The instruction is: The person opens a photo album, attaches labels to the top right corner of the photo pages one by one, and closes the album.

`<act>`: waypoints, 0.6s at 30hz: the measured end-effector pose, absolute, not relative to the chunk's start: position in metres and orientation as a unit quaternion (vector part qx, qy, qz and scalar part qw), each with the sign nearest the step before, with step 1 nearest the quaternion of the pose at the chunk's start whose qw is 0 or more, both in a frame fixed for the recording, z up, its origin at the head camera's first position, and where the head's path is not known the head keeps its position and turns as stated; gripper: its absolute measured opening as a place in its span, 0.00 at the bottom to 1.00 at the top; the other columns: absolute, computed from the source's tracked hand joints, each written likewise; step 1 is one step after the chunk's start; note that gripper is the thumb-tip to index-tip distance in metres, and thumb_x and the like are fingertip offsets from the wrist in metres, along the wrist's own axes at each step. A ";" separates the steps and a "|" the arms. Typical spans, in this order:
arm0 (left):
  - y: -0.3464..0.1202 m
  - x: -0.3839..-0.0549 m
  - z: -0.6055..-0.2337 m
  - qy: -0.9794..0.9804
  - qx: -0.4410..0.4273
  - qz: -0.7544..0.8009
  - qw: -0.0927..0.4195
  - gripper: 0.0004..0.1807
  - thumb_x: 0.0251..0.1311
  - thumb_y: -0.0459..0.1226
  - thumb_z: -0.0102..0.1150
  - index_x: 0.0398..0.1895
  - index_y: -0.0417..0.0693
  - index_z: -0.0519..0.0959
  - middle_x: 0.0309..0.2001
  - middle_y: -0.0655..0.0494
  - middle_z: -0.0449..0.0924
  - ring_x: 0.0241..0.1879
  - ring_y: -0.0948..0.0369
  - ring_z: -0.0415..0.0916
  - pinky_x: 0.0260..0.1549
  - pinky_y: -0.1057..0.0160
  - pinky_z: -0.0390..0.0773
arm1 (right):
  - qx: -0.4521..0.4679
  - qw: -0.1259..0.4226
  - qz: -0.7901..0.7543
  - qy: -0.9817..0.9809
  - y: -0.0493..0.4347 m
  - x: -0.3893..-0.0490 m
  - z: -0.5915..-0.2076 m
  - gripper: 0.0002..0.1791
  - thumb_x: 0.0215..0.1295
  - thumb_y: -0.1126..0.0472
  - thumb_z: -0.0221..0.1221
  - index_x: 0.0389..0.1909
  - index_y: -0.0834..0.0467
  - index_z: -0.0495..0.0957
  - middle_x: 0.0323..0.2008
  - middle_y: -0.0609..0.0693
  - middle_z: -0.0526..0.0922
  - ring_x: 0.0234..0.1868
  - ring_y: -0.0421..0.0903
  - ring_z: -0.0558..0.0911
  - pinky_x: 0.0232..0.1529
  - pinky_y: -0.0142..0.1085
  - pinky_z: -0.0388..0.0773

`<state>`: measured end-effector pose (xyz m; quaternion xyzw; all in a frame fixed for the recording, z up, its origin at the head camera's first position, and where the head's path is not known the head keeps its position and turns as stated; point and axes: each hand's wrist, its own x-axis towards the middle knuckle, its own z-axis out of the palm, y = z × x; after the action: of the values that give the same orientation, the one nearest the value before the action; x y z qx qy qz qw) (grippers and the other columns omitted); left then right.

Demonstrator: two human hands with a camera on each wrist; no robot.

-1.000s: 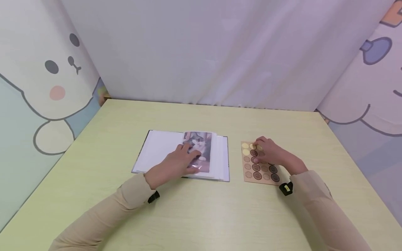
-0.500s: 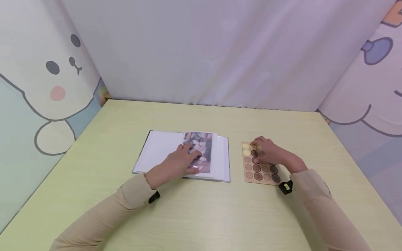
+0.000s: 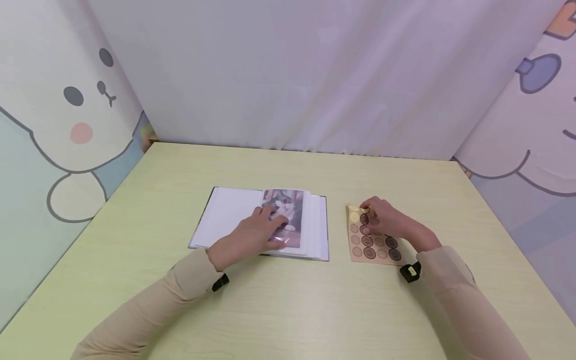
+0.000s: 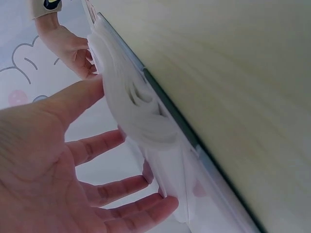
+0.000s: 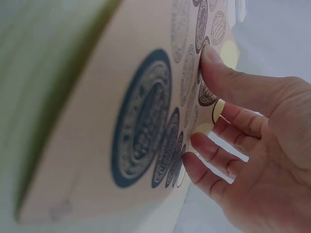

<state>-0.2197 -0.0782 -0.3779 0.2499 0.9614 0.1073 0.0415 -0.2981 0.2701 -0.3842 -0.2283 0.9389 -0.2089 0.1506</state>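
An open photo album (image 3: 225, 210) lies on the table, a cat photo (image 3: 294, 210) in the clear sleeve of its raised stack of pages. My left hand (image 3: 252, 232) rests across that photo with its fingers spread; in the left wrist view the thumb (image 4: 82, 99) and fingertips touch the bulging page stack. To the right is a brown sheet of round stickers (image 3: 362, 257), some spots bare yellow. My right hand (image 3: 389, 217) pinches the sheet's far part, thumb (image 5: 233, 80) on the printed face and fingers at the far edge, which bends up. The palm hides part of the sheet.
The light wooden table (image 3: 288, 310) extends around both items. A pale curtain (image 3: 288, 75) hangs behind its far edge, with cartoon-printed panels (image 3: 81, 125) at the left and right sides.
The sticker sheet's far left corner has lifted off the table and curls up, with my right fingers drawn slightly toward me. My left hand and the album have stayed put.
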 end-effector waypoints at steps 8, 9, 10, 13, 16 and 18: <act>-0.079 -0.220 -0.378 0.961 0.251 0.107 0.039 0.30 0.56 0.54 0.59 0.60 0.53 0.69 0.63 0.39 0.62 0.57 0.42 0.64 0.39 0.47 0.79 | -0.211 0.152 -0.224 0.939 0.267 -0.297 -0.383 0.28 0.56 0.61 0.65 0.52 0.66 0.63 0.45 0.62 0.69 0.42 0.53 0.68 0.43 0.44 0.67; -0.079 -0.220 -0.379 0.961 0.251 0.106 0.040 0.30 0.56 0.55 0.58 0.60 0.53 0.69 0.63 0.39 0.61 0.58 0.42 0.64 0.39 0.47 0.79 | -0.214 0.150 -0.223 0.939 0.267 -0.297 -0.383 0.28 0.56 0.61 0.65 0.52 0.66 0.63 0.45 0.62 0.69 0.43 0.53 0.68 0.44 0.45 0.68; -0.079 -0.220 -0.379 0.961 0.251 0.106 0.040 0.30 0.56 0.55 0.58 0.60 0.53 0.69 0.63 0.39 0.61 0.58 0.42 0.64 0.39 0.47 0.79 | -0.217 0.150 -0.222 0.939 0.267 -0.296 -0.382 0.28 0.56 0.61 0.65 0.53 0.67 0.64 0.46 0.62 0.70 0.44 0.53 0.69 0.45 0.46 0.68; -0.078 -0.220 -0.378 0.962 0.248 0.106 0.045 0.30 0.57 0.55 0.58 0.60 0.54 0.69 0.64 0.39 0.61 0.58 0.42 0.63 0.40 0.46 0.78 | -0.228 0.144 -0.217 0.938 0.267 -0.296 -0.381 0.27 0.55 0.61 0.65 0.52 0.67 0.66 0.47 0.62 0.70 0.45 0.53 0.70 0.46 0.47 0.69; -0.077 -0.219 -0.377 0.962 0.246 0.107 0.049 0.30 0.57 0.54 0.58 0.61 0.54 0.69 0.64 0.39 0.60 0.59 0.41 0.63 0.41 0.45 0.78 | -0.240 0.134 -0.202 0.940 0.267 -0.296 -0.381 0.24 0.55 0.62 0.65 0.50 0.67 0.68 0.48 0.61 0.71 0.45 0.52 0.70 0.47 0.47 0.70; -0.077 -0.219 -0.377 0.962 0.246 0.106 0.048 0.30 0.57 0.54 0.58 0.61 0.54 0.69 0.64 0.39 0.60 0.59 0.41 0.63 0.41 0.45 0.78 | -0.249 0.127 -0.195 0.940 0.267 -0.296 -0.382 0.22 0.56 0.62 0.65 0.48 0.66 0.70 0.49 0.60 0.71 0.46 0.53 0.70 0.47 0.48 0.70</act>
<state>-0.2188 -0.0770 -0.3766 0.2459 0.9622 0.1065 0.0483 -0.2956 0.2673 -0.3819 -0.2495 0.9400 -0.1954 0.1267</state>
